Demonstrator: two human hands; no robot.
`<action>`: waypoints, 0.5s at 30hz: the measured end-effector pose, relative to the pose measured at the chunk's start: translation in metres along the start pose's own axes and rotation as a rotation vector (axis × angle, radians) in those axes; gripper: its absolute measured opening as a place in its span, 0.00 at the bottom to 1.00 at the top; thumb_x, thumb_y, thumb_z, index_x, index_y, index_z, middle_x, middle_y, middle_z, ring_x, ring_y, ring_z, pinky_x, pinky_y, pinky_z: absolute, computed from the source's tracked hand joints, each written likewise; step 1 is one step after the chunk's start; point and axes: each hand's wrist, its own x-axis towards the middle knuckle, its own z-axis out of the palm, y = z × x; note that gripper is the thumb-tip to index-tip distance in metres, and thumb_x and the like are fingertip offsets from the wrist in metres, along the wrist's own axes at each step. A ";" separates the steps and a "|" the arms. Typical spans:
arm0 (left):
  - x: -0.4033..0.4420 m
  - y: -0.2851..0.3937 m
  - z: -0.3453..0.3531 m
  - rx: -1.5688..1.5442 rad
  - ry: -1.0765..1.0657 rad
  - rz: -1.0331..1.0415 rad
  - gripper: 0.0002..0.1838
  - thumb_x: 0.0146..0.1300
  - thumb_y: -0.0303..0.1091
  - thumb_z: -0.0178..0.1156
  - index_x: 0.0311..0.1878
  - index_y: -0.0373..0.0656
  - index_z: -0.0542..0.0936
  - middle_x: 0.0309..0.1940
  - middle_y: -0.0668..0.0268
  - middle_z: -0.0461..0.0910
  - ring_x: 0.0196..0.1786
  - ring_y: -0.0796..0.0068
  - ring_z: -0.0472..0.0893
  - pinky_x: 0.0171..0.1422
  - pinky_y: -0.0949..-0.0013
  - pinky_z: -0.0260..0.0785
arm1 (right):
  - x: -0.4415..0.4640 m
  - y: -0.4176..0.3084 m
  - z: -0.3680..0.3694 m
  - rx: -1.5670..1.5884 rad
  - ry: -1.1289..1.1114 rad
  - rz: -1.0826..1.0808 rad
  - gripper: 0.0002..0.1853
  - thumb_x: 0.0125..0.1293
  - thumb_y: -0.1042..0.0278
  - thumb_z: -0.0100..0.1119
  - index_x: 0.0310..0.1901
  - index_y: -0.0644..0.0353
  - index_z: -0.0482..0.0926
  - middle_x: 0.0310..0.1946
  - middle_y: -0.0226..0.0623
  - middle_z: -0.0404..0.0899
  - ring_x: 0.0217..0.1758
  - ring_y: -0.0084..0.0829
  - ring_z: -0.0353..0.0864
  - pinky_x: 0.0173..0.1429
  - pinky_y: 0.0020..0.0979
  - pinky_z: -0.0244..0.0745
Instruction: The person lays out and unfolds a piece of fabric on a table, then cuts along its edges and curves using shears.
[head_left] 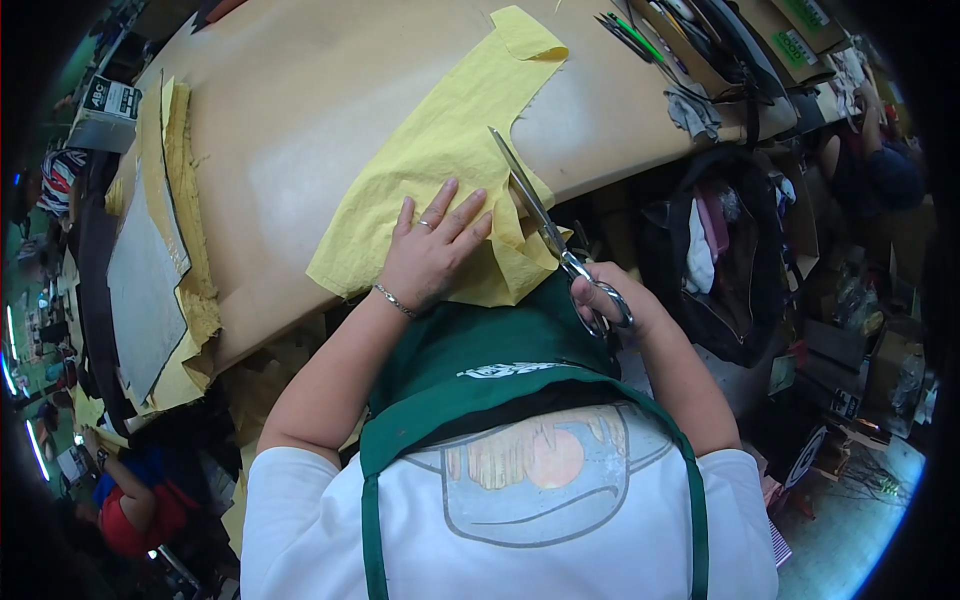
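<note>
A yellow piece of fabric (420, 150) lies across the table, its far end folded over and its near end hanging past the table's edge. My left hand (432, 245) rests flat on the fabric with fingers spread, a ring and a bracelet on it. In my right hand (615, 292) is a pair of metal scissors (535, 200), fingers and thumb through the handles. The blades point away from me along the fabric's right side, where a strip of cloth is bunched up beside them. Whether the blades have cloth between them is hard to make out.
The tan table (270, 110) has a stack of yellow cloth with a grey pattern piece (145, 290) at left. Pens (640, 38), a grey rag (692, 110) and boxes sit at the far right. A black bag (735, 260) hangs open below the edge. Other people work on both sides.
</note>
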 end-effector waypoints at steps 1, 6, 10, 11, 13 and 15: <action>0.000 0.000 0.000 -0.002 0.000 0.000 0.22 0.57 0.34 0.48 0.56 0.58 0.66 0.64 0.76 0.56 0.68 0.67 0.53 0.61 0.40 0.51 | 0.001 0.001 0.000 -0.008 0.003 -0.004 0.39 0.39 0.19 0.44 0.20 0.57 0.66 0.14 0.28 0.67 0.19 0.20 0.70 0.24 0.22 0.66; -0.001 0.000 -0.001 -0.024 0.004 -0.011 0.21 0.56 0.35 0.48 0.55 0.58 0.67 0.64 0.76 0.56 0.68 0.68 0.53 0.62 0.41 0.49 | 0.003 0.000 0.006 0.044 0.044 0.008 0.35 0.42 0.23 0.51 0.20 0.55 0.66 0.14 0.23 0.65 0.17 0.14 0.64 0.20 0.17 0.60; 0.000 0.000 -0.003 -0.055 -0.012 -0.023 0.22 0.55 0.34 0.48 0.55 0.58 0.67 0.64 0.76 0.56 0.68 0.68 0.52 0.63 0.42 0.48 | 0.002 0.000 0.008 0.036 0.068 0.020 0.35 0.43 0.24 0.51 0.21 0.56 0.66 0.13 0.22 0.65 0.16 0.14 0.64 0.19 0.17 0.59; 0.000 0.000 -0.004 -0.065 -0.007 -0.019 0.21 0.56 0.34 0.48 0.56 0.58 0.67 0.63 0.75 0.57 0.68 0.67 0.53 0.62 0.41 0.49 | 0.002 0.001 0.008 0.037 0.072 0.021 0.34 0.43 0.24 0.51 0.21 0.56 0.66 0.13 0.22 0.65 0.15 0.14 0.64 0.18 0.17 0.59; 0.000 0.000 -0.005 -0.087 0.004 -0.009 0.21 0.57 0.33 0.48 0.56 0.57 0.66 0.63 0.73 0.59 0.67 0.64 0.55 0.60 0.40 0.51 | 0.003 0.003 0.009 0.025 0.080 0.013 0.34 0.43 0.24 0.51 0.20 0.56 0.66 0.13 0.22 0.65 0.15 0.14 0.64 0.18 0.17 0.60; 0.000 0.003 -0.008 -0.118 -0.018 -0.038 0.22 0.56 0.32 0.48 0.56 0.58 0.66 0.63 0.74 0.58 0.67 0.66 0.54 0.62 0.40 0.49 | 0.002 0.003 0.011 0.010 0.093 0.005 0.34 0.44 0.25 0.51 0.20 0.55 0.66 0.12 0.23 0.65 0.15 0.14 0.65 0.18 0.17 0.60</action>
